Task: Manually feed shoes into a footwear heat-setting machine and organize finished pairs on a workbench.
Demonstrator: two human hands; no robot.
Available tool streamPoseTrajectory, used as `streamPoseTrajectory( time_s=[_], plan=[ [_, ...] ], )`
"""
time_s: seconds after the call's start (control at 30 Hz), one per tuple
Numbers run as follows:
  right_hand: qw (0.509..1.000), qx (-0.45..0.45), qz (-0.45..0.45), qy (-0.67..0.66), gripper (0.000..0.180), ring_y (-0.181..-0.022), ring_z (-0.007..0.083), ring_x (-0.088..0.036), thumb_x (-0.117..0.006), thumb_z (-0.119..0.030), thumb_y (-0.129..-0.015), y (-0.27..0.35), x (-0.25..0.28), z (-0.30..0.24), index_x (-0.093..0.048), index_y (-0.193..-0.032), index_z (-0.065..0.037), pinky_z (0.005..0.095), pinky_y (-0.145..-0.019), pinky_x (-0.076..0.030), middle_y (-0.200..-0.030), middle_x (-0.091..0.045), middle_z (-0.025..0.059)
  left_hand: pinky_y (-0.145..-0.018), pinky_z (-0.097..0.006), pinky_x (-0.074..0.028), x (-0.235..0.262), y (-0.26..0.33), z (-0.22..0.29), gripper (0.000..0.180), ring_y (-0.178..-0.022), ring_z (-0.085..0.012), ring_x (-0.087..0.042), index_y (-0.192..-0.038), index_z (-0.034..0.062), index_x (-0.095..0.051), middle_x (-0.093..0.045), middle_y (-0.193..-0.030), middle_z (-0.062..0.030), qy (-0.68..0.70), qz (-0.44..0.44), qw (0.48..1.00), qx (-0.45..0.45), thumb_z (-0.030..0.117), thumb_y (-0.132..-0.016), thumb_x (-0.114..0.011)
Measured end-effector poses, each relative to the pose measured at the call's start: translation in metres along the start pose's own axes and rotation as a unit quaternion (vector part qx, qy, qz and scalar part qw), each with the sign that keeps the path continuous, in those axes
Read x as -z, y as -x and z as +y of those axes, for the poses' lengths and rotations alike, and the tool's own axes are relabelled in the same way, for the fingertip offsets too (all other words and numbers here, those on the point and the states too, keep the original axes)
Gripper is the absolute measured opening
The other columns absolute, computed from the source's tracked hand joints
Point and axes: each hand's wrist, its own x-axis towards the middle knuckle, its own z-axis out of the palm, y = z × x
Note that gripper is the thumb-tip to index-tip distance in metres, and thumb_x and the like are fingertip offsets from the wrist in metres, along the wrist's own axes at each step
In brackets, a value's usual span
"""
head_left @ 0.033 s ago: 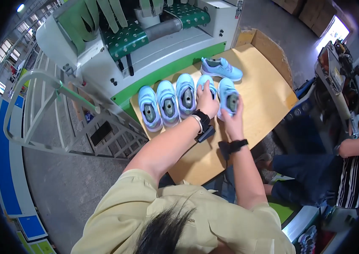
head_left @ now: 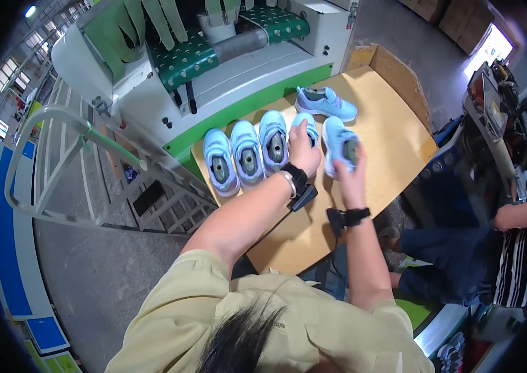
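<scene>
Light-blue sneakers with grey-green shoe lasts inside stand on a wooden tabletop point(head_left: 394, 130). Three of them, a left one point(head_left: 217, 149), a middle one point(head_left: 246, 146) and a right one point(head_left: 273, 127), form a row with toes pointing away. My left hand point(head_left: 304, 152) closes over the fourth sneaker point(head_left: 311, 123), hiding most of its opening. To its right, my right hand point(head_left: 352, 174) grips the heel end of a fifth sneaker point(head_left: 336, 138), which is tilted and shows its pale sole side. Another sneaker point(head_left: 327, 104) lies crosswise behind, untouched.
A white-and-green machine point(head_left: 226, 81) with a studded green roller borders the table's far side. Cardboard point(head_left: 403, 81) edges the right back. A metal rack point(head_left: 83, 161) stands at left. Another person's dark-clothed legs point(head_left: 450, 261) are at the right, near equipment.
My right hand has shifted slightly right, turning the fifth sneaker so its sole side shows more. My left hand stays on the fourth sneaker.
</scene>
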Motion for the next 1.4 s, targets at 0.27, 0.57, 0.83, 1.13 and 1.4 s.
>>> streamPoseTrajectory(
  time_s=[0.27, 0.57, 0.83, 1.13, 1.4],
  plan=[
    [0.956, 0.154, -0.064, -0.242, 0.064, -0.128, 0.0236, -0.050, -0.061, -0.008, -0.093, -0.122, 0.005, -0.148, -0.032, -0.149, -0.007, 0.0364, -0.108, -0.042, -0.144, -0.043, 0.0126, -0.091, -0.028, -0.050, 0.201, -0.057, 0.091, 0.073, -0.104, -0.0179, -0.060, -0.148, -0.0016, -0.030, -0.055, -0.126, -0.0118, 0.416, 0.013, 0.909, -0.034, -0.012, -0.081, -0.057],
    [0.944, 0.225, -0.175, 0.164, 0.072, -0.129, 0.0379, -0.049, -0.061, -0.012, -0.091, -0.290, -0.162, -0.172, -0.027, -0.154, -0.019, 0.0371, -0.110, -0.038, -0.140, -0.049, 0.0245, -0.119, -0.043, -0.021, 0.317, -0.221, -0.028, 0.098, -0.146, -0.0481, -0.013, -0.151, -0.0082, -0.007, -0.014, -0.153, -0.0399, -0.031, 0.166, 0.986, 0.013, 0.045, -0.089, -0.060],
    [0.900, 0.001, -0.105, 0.422, 0.059, -0.143, 0.0405, -0.025, -0.058, -0.051, -0.090, -0.203, -0.130, -0.061, -0.051, -0.139, -0.018, 0.0738, -0.107, -0.018, -0.147, -0.042, 0.0191, -0.119, -0.048, -0.014, 0.217, -0.054, 0.012, 0.089, -0.148, -0.0458, -0.009, -0.156, 0.0040, -0.011, -0.004, -0.158, -0.0314, -0.033, 0.062, 0.987, -0.147, 0.024, -0.089, -0.067],
    [0.919, 0.188, -0.131, 0.322, 0.028, -0.085, 0.0331, -0.058, -0.069, -0.028, -0.077, -0.130, -0.053, -0.008, -0.060, -0.063, -0.005, 0.0469, -0.073, -0.044, -0.072, -0.060, 0.0138, -0.118, -0.053, -0.014, 0.184, 0.067, -0.010, 0.080, -0.145, -0.0495, -0.012, -0.152, 0.0045, -0.025, -0.014, -0.156, -0.0302, -0.043, -0.059, 0.994, -0.081, 0.015, -0.085, -0.067],
    [0.970, 0.121, -0.205, 0.047, 0.018, -0.106, 0.0206, -0.061, -0.068, -0.016, -0.090, -0.045, -0.001, -0.069, -0.062, -0.101, -0.003, 0.0316, -0.095, -0.046, -0.108, -0.065, 0.0112, -0.118, -0.048, -0.020, 0.146, 0.095, 0.021, 0.077, -0.146, -0.0420, -0.020, -0.152, 0.0009, -0.024, -0.017, -0.157, -0.0261, 0.020, -0.115, 0.984, -0.135, 0.012, -0.088, -0.064]
  ],
)
